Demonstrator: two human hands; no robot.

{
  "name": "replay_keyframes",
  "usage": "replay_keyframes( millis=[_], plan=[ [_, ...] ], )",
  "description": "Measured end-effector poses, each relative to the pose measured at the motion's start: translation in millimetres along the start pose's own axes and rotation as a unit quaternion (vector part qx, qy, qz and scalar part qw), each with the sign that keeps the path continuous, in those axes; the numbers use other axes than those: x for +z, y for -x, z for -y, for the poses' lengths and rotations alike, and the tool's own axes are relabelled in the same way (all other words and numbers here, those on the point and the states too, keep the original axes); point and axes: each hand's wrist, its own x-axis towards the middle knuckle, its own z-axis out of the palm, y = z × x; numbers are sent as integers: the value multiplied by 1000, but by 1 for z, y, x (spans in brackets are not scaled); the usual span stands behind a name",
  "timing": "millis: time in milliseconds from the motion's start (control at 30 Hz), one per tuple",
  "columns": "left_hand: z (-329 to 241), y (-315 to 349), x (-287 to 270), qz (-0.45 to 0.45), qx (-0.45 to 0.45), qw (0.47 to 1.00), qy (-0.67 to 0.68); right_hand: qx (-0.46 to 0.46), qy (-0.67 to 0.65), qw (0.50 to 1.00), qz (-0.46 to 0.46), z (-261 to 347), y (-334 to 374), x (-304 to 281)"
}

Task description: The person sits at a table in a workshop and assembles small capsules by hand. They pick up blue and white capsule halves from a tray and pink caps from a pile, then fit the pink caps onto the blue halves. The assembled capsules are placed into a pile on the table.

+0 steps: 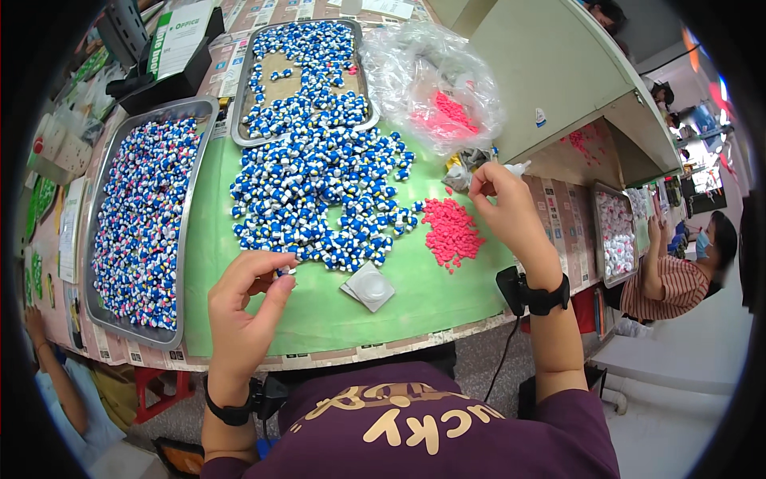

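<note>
My left hand [254, 307] pinches a small blue-and-white figure piece [285, 272] between thumb and fingertips, just in front of the big loose heap of like blue-and-white pieces [319, 199] on the green mat [319, 327]. To the right of that heap lies a smaller pile of tiny pink parts [452, 231]. Above the pile's right side is my right hand [504, 203], thumb and fingers closed in a pinch; whatever may be between them is too small to make out. A white square pad with a round, clear centre [369, 286] rests on the mat between my hands.
Metal trays hold more pieces: one at the left [179, 319], one at the back [239, 104]. A clear plastic bag [383, 60] with pink parts lies behind the pink pile. A grey metal cabinet [550, 56] stands back right. Another person [666, 279] sits beyond the right tray [600, 239].
</note>
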Motion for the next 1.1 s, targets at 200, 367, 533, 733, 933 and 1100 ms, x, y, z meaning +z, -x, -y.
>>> replay_keyframes(
  millis=[200,367,533,733,933,1100],
  plan=[
    [-4,2,-2,21,-3,1000,-13,28,10,999,40,-10,21,-10],
    [-10,-3,8,19,50,998,-17,74,-31,995,59,-13,36,-9],
    [-14,-3,11,54,60,997,-7,61,18,996,69,-9,35,-2],
    [-11,-2,12,99,15,989,107,-18,-105,992,71,23,31,-1],
    [-13,-10,31,218,-123,918,309,-266,-181,938,129,119,31,29],
    [-7,-10,22,221,-160,895,354,-295,-221,927,76,126,32,42]
  ],
)
